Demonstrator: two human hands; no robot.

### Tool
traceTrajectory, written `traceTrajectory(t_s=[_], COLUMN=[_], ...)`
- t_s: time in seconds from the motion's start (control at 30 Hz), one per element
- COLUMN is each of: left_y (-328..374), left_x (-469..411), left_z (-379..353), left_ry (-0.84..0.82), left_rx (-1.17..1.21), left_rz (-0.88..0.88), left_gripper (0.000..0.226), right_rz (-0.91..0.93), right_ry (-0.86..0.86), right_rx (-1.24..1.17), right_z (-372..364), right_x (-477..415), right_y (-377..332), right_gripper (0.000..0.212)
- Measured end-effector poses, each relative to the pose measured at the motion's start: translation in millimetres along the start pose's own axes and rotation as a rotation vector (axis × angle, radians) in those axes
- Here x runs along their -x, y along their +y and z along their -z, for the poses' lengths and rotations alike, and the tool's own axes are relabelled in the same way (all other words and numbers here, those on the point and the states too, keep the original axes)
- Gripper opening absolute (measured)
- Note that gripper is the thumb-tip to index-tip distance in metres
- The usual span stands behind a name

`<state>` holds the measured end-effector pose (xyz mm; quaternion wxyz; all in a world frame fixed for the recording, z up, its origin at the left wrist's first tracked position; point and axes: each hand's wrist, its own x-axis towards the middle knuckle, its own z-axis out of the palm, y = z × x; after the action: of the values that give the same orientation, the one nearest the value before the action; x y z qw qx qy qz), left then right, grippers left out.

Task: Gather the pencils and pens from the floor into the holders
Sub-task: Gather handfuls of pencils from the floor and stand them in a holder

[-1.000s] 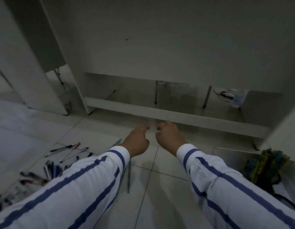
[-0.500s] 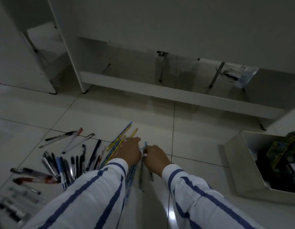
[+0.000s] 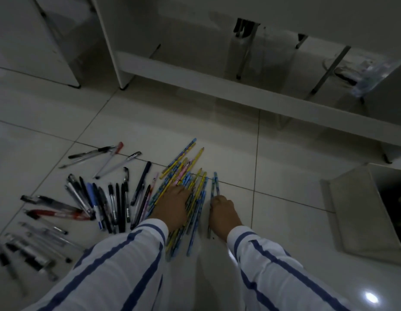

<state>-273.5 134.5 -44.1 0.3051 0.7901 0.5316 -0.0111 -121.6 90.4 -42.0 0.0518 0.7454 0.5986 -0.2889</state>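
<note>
Presently, on the tiled floor (image 3: pixel 273 153):

- Coloured pencils (image 3: pixel 186 176): a loose sheaf lying side by side. Their long axes are running away from the person and leaning slightly rightward, and the near ends are reaching back beneath the sleeves.
- Left hand (image 3: pixel 172 205): resting on top of the sheaf at about mid-length. Its grip is bearing down over the shafts. Whether the fingers are curling round any of them cannot be told.
- Two blue pencils (image 3: pixel 215 182): lying just right of the sheaf and roughly parallel to it, with a narrow strip of tile between.
- Right hand (image 3: pixel 224 212): its grip is clenching on this pair near the middle, with the tips projecting forward past the knuckles.
- Pens (image 3: pixel 117 205): dark-barrelled, lying in rows and scatters left of the sheaf, nearer the left hand. None is being touched.
- White box (image 3: pixel 356 209): standing open well to the right, nearer the right hand. Whether it is serving as a holder is not showing.

Judgement: the next move is likely calling for the pair to travel leftward into the sheaf, with both grips closing crosswise to the long axis.
</note>
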Motion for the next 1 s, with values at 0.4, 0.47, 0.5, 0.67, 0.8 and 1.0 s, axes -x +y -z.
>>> traceTrajectory(t_s=[0.4,0.47,0.5,0.67,0.8,1.0], left_y=[-23.1,-23.8,-24.1,-27.0,-26.6,-20.9], left_x=[12.3,14.1,14.2,5.7,2.6,6.6], left_z=[6.7,4.1,2.9,0.6,1.2,6.4], left_ry=[-0.039,-0.083,-0.092,-0.033,-0.007,0.009], left_rx=[-0.074,-0.12,-0.127,-0.086,-0.045,0.001], left_rz=[0.028,0.046,0.051,0.057,0.079,0.093], left_gripper=[0.074,0.076,0.076,0.07,0.068,0.059], right_rz=[-0.286,-0.381,-0.425,-0.503,-0.452,-0.337], right_ry=[0.079,0.068,0.071,0.091,0.039,-0.032], right_rx=[-0.348,-0.387,-0.414,-0.629,-0.552,-0.406], right_z=[-24.2,-25.9,-25.1,-18.0,-16.8,-6.8], right_x=[-0.9,-10.4,-14.2,-27.5,-33.0,-32.1], right_y=[-52.1,-61.1,-64.0,-61.0,-56.6,-41.7], right_gripper=[0.09,0.085,0.078,0.043,0.04,0.024])
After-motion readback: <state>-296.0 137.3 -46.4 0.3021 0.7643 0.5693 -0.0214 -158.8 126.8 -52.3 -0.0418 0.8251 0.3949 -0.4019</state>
